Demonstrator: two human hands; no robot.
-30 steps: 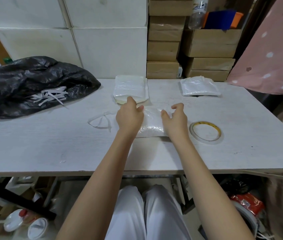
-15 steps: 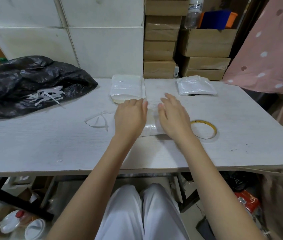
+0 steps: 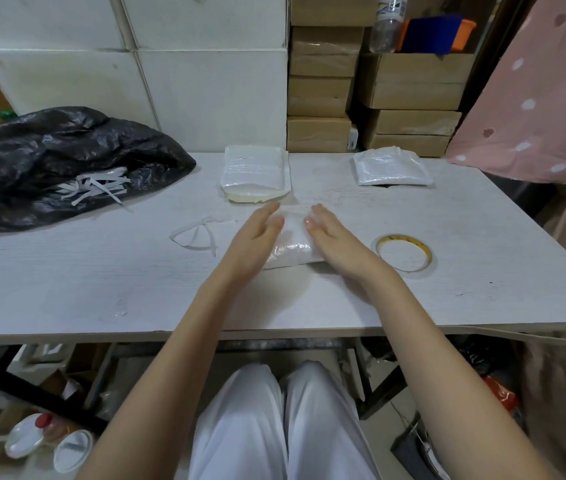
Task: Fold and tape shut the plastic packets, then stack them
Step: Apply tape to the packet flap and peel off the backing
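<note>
A clear plastic packet (image 3: 292,249) of white material lies on the white table (image 3: 101,289) in front of me. My left hand (image 3: 255,239) lies flat on its left part, fingers straight. My right hand (image 3: 335,242) presses its right part, fingers straight too. A stack of packets (image 3: 256,173) sits just beyond the hands. Another packet (image 3: 390,167) lies at the back right. A roll of tape (image 3: 403,252) lies flat to the right of my right hand.
A black plastic bag (image 3: 60,161) with white paper strips (image 3: 96,188) on it fills the table's left. A loose tape backing strip (image 3: 195,237) lies left of my hands. Cardboard boxes (image 3: 321,98) stand behind the table. Pink cloth (image 3: 537,98) hangs at the right.
Both hands moved from gripping the packet's far edge with curled fingers to lying flat on it, fingers straight and closer together.
</note>
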